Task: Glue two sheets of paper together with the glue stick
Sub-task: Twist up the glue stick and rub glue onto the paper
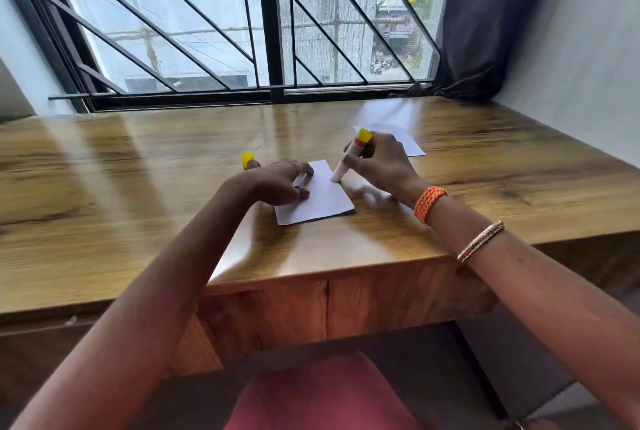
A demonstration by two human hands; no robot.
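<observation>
Here the whole move turns on how the glue stick (350, 156) stands to the near sheet of paper (317, 194): the right hand (379, 163) has its grip wrapped round the stick's white barrel, fingers curled and thumb across it, with the yellow end up and leaning away toward about one o'clock, and the working tip down on the sheet's right-hand long edge, near the far corner. The sheet lies on the desk (138, 187) with its long axis running from roughly eleven o'clock down to five o'clock, so most of its bare face sits at about seven o'clock from the tip, toward the person. The left hand (277, 183) rests on the sheet's left side, fingers loosely curved and pressing down to pin it, holding nothing between them as far as I can tell; just beyond that hand, at about ten o'clock from the sheet, the yellow cap (248, 160) stands on the desk, partly hidden by a fingertip. The second sheet (403, 142) lies flat behind the right hand, at about one o'clock from the first and apart from it, so the right hand is plainly the nearer one to fetch it. My judgement is that gluing is under way, and that strokes should run along the long axis toward five o'clock, away from the pinning hand, lest the paper buckle or slide.
</observation>
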